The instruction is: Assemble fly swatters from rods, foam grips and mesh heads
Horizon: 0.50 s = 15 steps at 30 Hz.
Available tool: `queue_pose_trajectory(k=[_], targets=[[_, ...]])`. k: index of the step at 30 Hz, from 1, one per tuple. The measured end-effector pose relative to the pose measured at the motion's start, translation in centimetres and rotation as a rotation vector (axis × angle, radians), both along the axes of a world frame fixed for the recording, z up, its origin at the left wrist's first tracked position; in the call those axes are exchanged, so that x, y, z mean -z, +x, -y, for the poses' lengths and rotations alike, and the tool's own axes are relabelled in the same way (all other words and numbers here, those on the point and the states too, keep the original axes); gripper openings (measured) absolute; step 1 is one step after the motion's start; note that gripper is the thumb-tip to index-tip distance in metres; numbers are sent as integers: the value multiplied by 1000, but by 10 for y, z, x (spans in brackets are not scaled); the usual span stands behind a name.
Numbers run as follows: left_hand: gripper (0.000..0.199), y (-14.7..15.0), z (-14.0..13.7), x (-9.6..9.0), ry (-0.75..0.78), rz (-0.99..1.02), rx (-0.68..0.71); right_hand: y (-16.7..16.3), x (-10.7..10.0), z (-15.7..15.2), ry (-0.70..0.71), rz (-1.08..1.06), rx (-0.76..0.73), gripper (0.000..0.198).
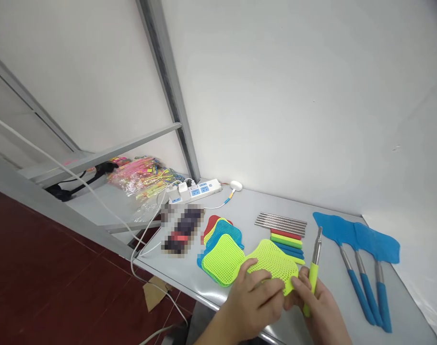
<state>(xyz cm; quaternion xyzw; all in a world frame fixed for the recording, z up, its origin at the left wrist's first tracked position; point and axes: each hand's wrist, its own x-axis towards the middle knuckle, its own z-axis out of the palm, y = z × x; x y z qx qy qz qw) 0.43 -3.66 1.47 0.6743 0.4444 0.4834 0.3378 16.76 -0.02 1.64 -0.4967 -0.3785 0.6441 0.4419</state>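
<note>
My left hand [256,299] grips a yellow-green perforated fly swatter head [272,258], its fingers curled over the near edge. In my right hand [321,306] is a telescopic metal rod with a yellow-green handle [313,278], its silver tip pointing up. The right thumb also touches the corner of the swatter head; rod and head are apart at the tip. Left of my hands lies a fanned pile of swatter heads [223,258] in yellow-green, blue, yellow and red. Beyond them are several bare metal rods [280,223] and several coloured handle sleeves [286,243].
Three blue fly swatters [362,244] with metal shafts lie at the right of the grey table [240,206]. A power strip [204,190] with plugs and white cables stands at the back left, near a blurred-out object [185,229]. Plastic-bagged goods [142,177] rest behind the metal frame [168,76].
</note>
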Motion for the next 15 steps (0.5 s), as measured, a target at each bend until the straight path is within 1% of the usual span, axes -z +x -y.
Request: queue_pose_trajectory(k=[1,3,4,5,7,8,9,10,12,15], targets=[[27,-1,4,1,11,-67,15,-1,-4,1,-1,19,1,44],[30,-12,12,5,66,-249,-13,2,-5,3,37,58,-9,48],[35,-19,15,7,88,-352,-57,6,-2,3,65,92,-9,48],[45,-28,17,10,92,-457,-115,12,2,3,92,136,-7,47],[69,-45,21,14,41,-649,-238,26,12,2,127,226,-5,45],[77,-52,21,15,-2,-727,-292,33,18,1,130,263,-4,45],[81,-57,20,16,-46,-791,-339,39,23,1,124,294,-4,44],[80,-61,18,17,-84,-840,-379,44,28,2,116,317,-1,44],[74,-64,10,17,-132,-901,-440,49,34,3,130,345,8,43],[67,-63,-11,18,-157,-932,-481,47,37,5,187,374,-1,43]])
